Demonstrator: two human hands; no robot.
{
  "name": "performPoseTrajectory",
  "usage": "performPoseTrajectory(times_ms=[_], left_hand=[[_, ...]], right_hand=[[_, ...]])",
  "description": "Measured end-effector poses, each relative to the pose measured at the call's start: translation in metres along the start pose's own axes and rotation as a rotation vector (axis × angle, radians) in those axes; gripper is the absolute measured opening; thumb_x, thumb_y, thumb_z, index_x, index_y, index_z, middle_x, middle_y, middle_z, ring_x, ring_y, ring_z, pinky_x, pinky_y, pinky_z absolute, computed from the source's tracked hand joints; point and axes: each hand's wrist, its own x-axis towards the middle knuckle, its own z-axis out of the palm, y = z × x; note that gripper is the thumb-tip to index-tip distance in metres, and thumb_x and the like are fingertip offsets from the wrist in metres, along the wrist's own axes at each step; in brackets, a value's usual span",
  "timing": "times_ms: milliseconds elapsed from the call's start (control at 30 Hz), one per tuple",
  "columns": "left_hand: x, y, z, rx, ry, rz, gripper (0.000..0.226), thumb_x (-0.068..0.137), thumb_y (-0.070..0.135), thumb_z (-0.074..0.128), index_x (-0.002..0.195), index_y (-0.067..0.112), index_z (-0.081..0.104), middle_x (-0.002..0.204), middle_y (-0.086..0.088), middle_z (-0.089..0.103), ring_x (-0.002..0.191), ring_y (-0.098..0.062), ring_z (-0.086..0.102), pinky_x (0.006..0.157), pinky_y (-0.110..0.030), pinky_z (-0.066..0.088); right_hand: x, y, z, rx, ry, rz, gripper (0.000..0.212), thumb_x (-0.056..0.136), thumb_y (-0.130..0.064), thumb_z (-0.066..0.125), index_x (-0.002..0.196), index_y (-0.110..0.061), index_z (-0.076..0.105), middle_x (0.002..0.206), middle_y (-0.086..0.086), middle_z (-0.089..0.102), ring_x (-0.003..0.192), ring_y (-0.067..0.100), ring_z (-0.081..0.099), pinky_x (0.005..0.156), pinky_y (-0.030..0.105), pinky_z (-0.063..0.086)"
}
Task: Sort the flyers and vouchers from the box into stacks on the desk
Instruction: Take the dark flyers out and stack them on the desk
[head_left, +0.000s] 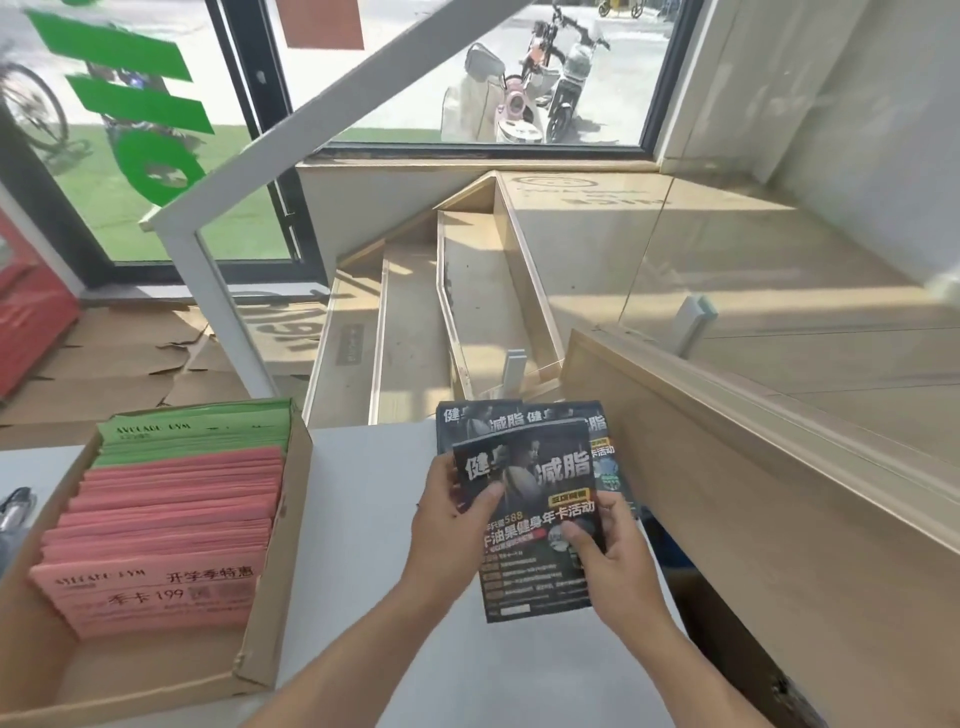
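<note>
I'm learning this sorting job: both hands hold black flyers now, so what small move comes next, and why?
Probably square the fanned black flyers held by the left hand and right hand, then lay them on the desk; pink vouchers still fill the box.
</note>
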Motion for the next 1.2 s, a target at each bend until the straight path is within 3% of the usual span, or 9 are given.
performPoseTrajectory(times_ms=[200, 333, 500, 600, 700, 767, 900, 1067, 1200], left_hand=[[0.059, -0.016, 0.0, 0.349, -0.017, -0.149, 0.078, 0.089, 0.028, 0.074, 0.152, 0.019, 0.029, 0.15, 0.002, 0.035, 0.142, -0.021, 0.034, 0.116, -0.035, 0.031], [0.077, -0.024, 0.001, 0.264, -0.059, -0.266, 0.067, 0.093, 0.018, 0.068, 0.15, 0.023, 0.032, 0.143, 0.001, 0.046, 0.122, -0.021, 0.05, 0.095, -0.028, 0.038], [0.092, -0.04, 0.002, 0.283, -0.071, -0.318, 0.081, 0.092, 0.027, 0.07, 0.157, 0.027, 0.022, 0.155, -0.003, 0.039, 0.136, -0.026, 0.044, 0.109, -0.039, 0.042], [0.094, -0.048, 0.001, 0.317, -0.099, -0.298, 0.075, 0.09, 0.025, 0.072, 0.153, 0.028, 0.03, 0.148, 0.0, 0.044, 0.126, -0.021, 0.05, 0.088, -0.027, 0.045], [0.094, -0.054, 0.001, 0.396, -0.131, -0.286, 0.077, 0.083, 0.027, 0.076, 0.148, 0.029, 0.035, 0.138, 0.006, 0.045, 0.122, -0.02, 0.052, 0.096, -0.035, 0.049], [0.093, -0.055, 0.002, 0.501, -0.166, -0.259, 0.088, 0.072, 0.031, 0.081, 0.147, 0.029, 0.035, 0.136, 0.007, 0.041, 0.127, -0.022, 0.049, 0.103, -0.043, 0.049], [0.089, -0.063, 0.009, 0.766, -0.241, -0.187, 0.13, 0.059, 0.043, 0.094, 0.158, 0.033, 0.011, 0.165, 0.0, -0.014, 0.154, -0.028, 0.001, 0.122, -0.046, 0.025], [0.074, -0.065, 0.035, 1.26, -0.243, -0.041, 0.145, 0.062, 0.077, 0.074, 0.151, 0.032, -0.031, 0.152, -0.007, -0.05, 0.143, -0.036, -0.04, 0.117, -0.07, -0.001], [0.073, -0.065, 0.066, 1.416, -0.342, 0.238, 0.13, 0.074, 0.079, 0.062, 0.153, 0.029, -0.028, 0.153, -0.01, -0.048, 0.139, -0.036, -0.046, 0.111, -0.07, -0.019]], right_hand=[[0.087, -0.039, -0.035, -0.567, 0.369, -0.042, 0.022, 0.1, -0.019, 0.055, 0.11, -0.036, 0.045, 0.093, -0.009, 0.067, 0.078, 0.015, 0.066, 0.066, 0.04, 0.057], [0.134, -0.043, -0.034, -0.774, 0.259, 0.128, 0.02, 0.101, -0.019, 0.053, 0.115, -0.028, 0.042, 0.088, -0.003, 0.066, 0.073, 0.016, 0.066, 0.062, 0.038, 0.059], [0.151, -0.032, -0.022, -0.833, 0.172, 0.186, 0.019, 0.099, -0.023, 0.05, 0.115, -0.023, 0.041, 0.093, 0.0, 0.066, 0.078, 0.02, 0.066, 0.072, 0.04, 0.058], [0.152, -0.033, -0.021, -1.01, 0.138, 0.227, 0.026, 0.096, -0.028, 0.054, 0.116, -0.016, 0.044, 0.106, 0.007, 0.065, 0.091, 0.028, 0.063, 0.08, 0.039, 0.053], [0.155, -0.027, -0.022, -1.149, 0.058, 0.276, 0.064, 0.095, -0.043, 0.059, 0.14, -0.002, 0.037, 0.14, 0.016, 0.048, 0.128, 0.032, 0.046, 0.1, 0.044, 0.044], [0.158, -0.027, -0.02, -1.15, 0.005, 0.319, 0.089, 0.095, -0.038, 0.06, 0.155, 0.003, 0.009, 0.159, 0.019, 0.025, 0.144, 0.034, 0.028, 0.112, 0.046, 0.034], [0.179, -0.04, -0.006, -1.268, -0.069, 0.275, 0.103, 0.091, -0.021, 0.067, 0.159, -0.017, -0.011, 0.167, 0.012, -0.004, 0.152, 0.039, 0.01, 0.117, 0.054, 0.031], [0.217, -0.057, 0.001, -1.32, -0.277, 0.22, 0.078, 0.099, -0.038, 0.049, 0.16, -0.03, 0.002, 0.167, 0.004, -0.014, 0.151, 0.044, -0.005, 0.117, 0.069, 0.016], [0.265, -0.024, -0.011, -1.326, -0.372, 0.229, 0.078, 0.081, -0.053, 0.05, 0.153, -0.031, 0.029, 0.161, 0.01, 0.029, 0.147, 0.04, 0.022, 0.116, 0.062, 0.025]])
